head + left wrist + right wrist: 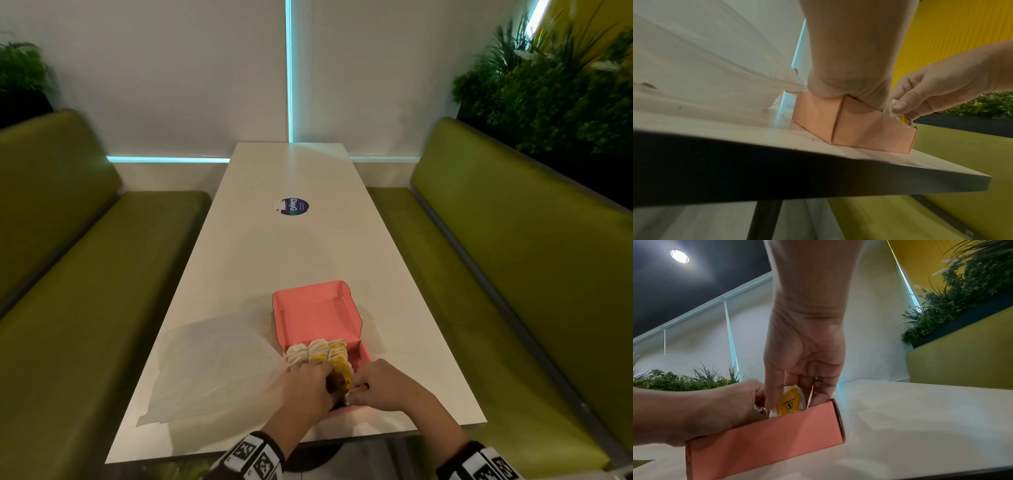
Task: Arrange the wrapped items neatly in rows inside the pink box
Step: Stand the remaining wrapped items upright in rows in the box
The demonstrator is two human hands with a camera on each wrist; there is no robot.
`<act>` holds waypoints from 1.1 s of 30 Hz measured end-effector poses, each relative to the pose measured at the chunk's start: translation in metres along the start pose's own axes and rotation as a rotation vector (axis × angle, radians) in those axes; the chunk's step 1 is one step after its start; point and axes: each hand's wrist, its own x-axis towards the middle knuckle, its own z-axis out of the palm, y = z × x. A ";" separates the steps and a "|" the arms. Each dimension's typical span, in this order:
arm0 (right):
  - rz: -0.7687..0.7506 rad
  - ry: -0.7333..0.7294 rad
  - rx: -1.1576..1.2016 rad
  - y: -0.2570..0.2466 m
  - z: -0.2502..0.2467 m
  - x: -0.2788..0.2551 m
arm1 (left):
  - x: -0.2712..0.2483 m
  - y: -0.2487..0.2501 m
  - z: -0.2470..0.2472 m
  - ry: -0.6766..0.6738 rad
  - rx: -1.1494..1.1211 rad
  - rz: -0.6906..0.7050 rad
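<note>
The pink box [317, 317] stands open near the front edge of the white table [291, 246], its lid tilted back. Three rows of white and yellow wrapped items [318, 353] fill its left part; a strip along its right wall is bare. My left hand [318, 375] reaches into the near end of the box, fingers curled down over the packets. My right hand [356, 390] pinches one yellow and white wrapped item [790, 402] between thumb and fingers, just inside the near wall of the pink box [766, 443]. The same pinched wrapper [893, 110] shows above the pink box [859, 128].
A crumpled clear plastic bag [212, 370] lies on the table left of the box, touching it. A round blue sticker [294, 206] marks the table's middle. Green benches [496, 274] flank both sides, with plants [548, 89] behind. The table edge is close under my wrists.
</note>
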 end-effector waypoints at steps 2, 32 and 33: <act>0.007 -0.009 0.005 -0.002 0.001 0.002 | 0.000 0.000 0.000 0.004 -0.002 -0.002; 0.033 -0.246 -0.094 -0.014 0.000 0.003 | 0.000 -0.003 0.002 -0.042 -0.034 0.024; 0.033 -0.238 -0.076 -0.014 -0.001 0.003 | 0.000 -0.004 0.000 -0.034 -0.051 0.044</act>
